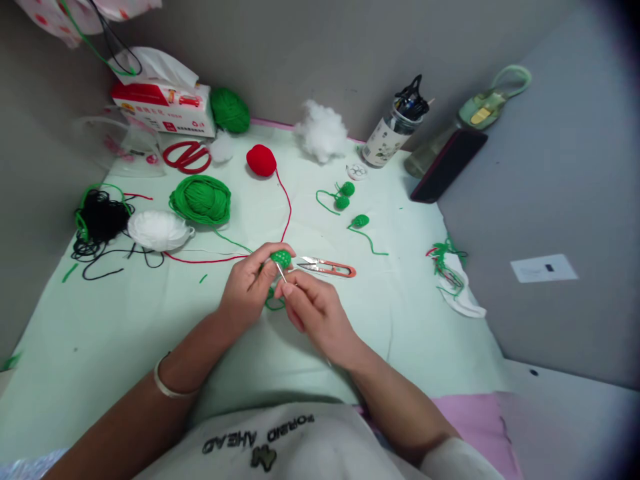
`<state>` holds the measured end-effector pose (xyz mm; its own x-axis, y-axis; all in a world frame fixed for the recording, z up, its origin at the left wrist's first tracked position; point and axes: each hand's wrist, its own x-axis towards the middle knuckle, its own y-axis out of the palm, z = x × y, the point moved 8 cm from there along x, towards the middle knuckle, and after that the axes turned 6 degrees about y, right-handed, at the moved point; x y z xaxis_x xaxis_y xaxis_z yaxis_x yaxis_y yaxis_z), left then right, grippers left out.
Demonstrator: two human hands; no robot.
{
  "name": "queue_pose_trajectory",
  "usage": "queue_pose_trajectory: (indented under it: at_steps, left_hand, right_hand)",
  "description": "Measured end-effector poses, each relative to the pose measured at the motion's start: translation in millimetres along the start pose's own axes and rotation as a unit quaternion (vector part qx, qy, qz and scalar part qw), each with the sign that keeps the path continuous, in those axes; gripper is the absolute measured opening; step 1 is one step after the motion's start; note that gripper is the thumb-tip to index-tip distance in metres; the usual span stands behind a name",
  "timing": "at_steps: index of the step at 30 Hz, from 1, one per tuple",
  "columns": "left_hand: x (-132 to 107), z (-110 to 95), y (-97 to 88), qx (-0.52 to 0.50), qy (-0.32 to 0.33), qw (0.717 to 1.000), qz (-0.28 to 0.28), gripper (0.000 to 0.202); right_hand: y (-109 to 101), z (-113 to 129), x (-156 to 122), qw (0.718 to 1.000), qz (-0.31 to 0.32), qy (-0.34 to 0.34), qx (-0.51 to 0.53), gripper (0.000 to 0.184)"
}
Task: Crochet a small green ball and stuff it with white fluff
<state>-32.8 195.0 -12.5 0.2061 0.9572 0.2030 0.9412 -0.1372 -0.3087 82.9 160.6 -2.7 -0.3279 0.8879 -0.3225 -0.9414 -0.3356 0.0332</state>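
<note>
Between the thumb and fingers of my left hand (249,280) is a small green crocheted piece (281,258). My right hand (316,310) pinches a thin metal crochet hook (281,272), its tip at the green piece. A loop of green yarn (275,307) hangs below my fingers. Just right of the hands lie orange thread snips (327,267). Farther off to the right are small green crocheted balls (345,195) with yarn tails, and another single green ball (360,221). Green yarn runs from a green skein (201,200) toward my left hand.
A red yarn ball (261,161), white yarn (159,231), black yarn (103,217) and red scissors (187,157) lie to the left. At the back stand a tissue box (167,110), white stuffing (323,133), a pen jar (387,137), a bottle (430,150) and a phone (449,167).
</note>
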Motion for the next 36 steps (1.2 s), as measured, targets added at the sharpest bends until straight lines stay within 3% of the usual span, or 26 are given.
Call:
queue_pose_trajectory:
  at_steps: [1,3,5,6,7,9,11,13,15,18,21,25,28,31,36]
  left_hand:
    - [1,-2,-2.7,0.020,0.024,0.999,-0.012,0.029]
    - [3,-6,-10.5,0.069,0.073,0.994,-0.046,0.028]
    - [6,-7,-19.0,0.109,0.095,0.986,-0.080,0.027]
    - [7,-5,-22.8,0.112,0.090,0.985,-0.094,0.027]
    - [8,-2,-25.7,0.096,0.073,0.987,-0.104,0.026]
    - [8,8,-26.6,0.002,0.014,0.994,-0.110,0.025]
    - [7,19,-20.0,-0.146,-0.059,0.981,-0.109,0.023]
    - [5,23,-10.4,-0.272,-0.111,0.950,-0.108,0.023]
    - [3,23,-2.7,-0.342,-0.134,0.924,-0.108,0.023]
    - [3,21,4.6,-0.371,-0.132,0.915,-0.094,0.025]
    - [2,18,7.9,-0.347,-0.103,0.929,-0.081,0.025]
    - [1,15,13.5,-0.323,-0.080,0.941,-0.061,0.024]
    - [0,16,16.2,-0.329,-0.081,0.939,-0.057,0.024]
    - [-1,16,16.3,-0.329,-0.076,0.940,-0.058,0.024]
    - [-4,11,14.6,-0.315,-0.062,0.945,-0.056,0.025]
  right_hand:
    - [3,-6,2,0.994,0.036,0.037,0.093,0.026]
    - [20,-14,0,0.951,0.156,0.121,0.238,0.026]
    - [46,-14,-15,0.881,0.324,0.188,0.290,0.026]
    - [54,-11,-23,0.855,0.382,0.199,0.289,0.027]
    - [57,-8,-28,0.846,0.406,0.189,0.288,0.027]
    - [48,-1,-21,0.882,0.349,0.123,0.294,0.025]
    - [22,4,-7,0.935,0.200,0.043,0.290,0.024]
    - [-4,5,2,0.965,0.054,-0.006,0.255,0.024]
    - [-24,4,6,0.977,-0.056,-0.028,0.205,0.025]
    - [-43,2,8,0.977,-0.159,-0.052,0.135,0.025]
    - [-45,-1,11,0.976,-0.174,-0.059,0.116,0.022]
    - [-27,-11,21,0.985,-0.059,-0.018,0.161,0.025]
    - [-16,-12,23,0.992,-0.001,-0.005,0.128,0.035]
    - [-21,-9,23,0.997,-0.029,-0.006,0.069,0.044]
    - [-34,-2,20,0.993,-0.116,-0.014,0.016,0.041]
